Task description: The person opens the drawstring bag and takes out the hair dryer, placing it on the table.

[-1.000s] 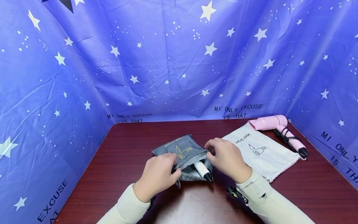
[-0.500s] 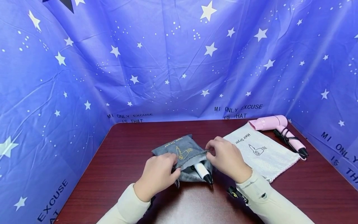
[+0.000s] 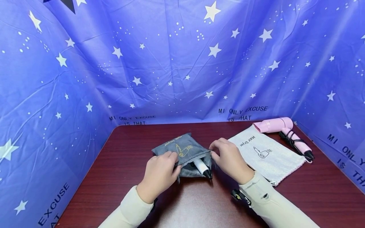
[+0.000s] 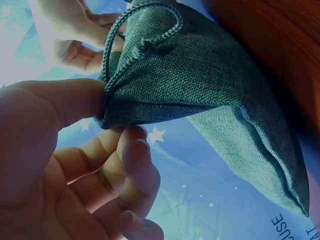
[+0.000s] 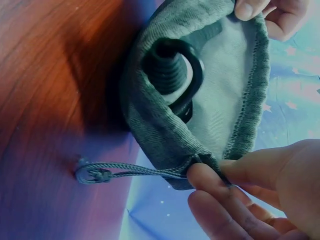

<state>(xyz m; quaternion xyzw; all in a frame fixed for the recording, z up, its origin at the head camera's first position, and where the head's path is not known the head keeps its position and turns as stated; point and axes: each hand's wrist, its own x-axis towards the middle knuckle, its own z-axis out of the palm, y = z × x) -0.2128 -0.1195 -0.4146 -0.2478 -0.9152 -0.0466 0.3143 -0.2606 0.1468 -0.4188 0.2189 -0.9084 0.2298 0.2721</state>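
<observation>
A dark grey drawstring bag (image 3: 182, 150) printed with a yellow hair dryer lies mid-table, its mouth spread towards the person. Inside the mouth sits a white hair dryer (image 3: 201, 166), its handle end and black cord showing; the remainder is hidden in the cloth. My left hand (image 3: 161, 171) pinches the bag's left mouth corner between thumb and fingers, beside a knotted drawstring loop (image 4: 150, 47). At the opposite corner my right hand (image 3: 229, 160) pinches the rim, and another drawstring (image 5: 130, 172) hangs there. The black cord (image 5: 192, 75) curves within the mouth in the right wrist view.
To the right, a light grey drawstring bag (image 3: 265, 155) lies flat on the dark red table (image 3: 119, 177). A pink hair dryer (image 3: 275, 125) with its black cord wrapped round the handle overlaps that bag's far right edge. A blue star-patterned cloth (image 3: 171, 63) surrounds the table.
The dark grey bag, with the white hair dryer in it, has shifted slightly left and away from the person. Both hands have moved a little with it, keeping their pinch on the rim.
</observation>
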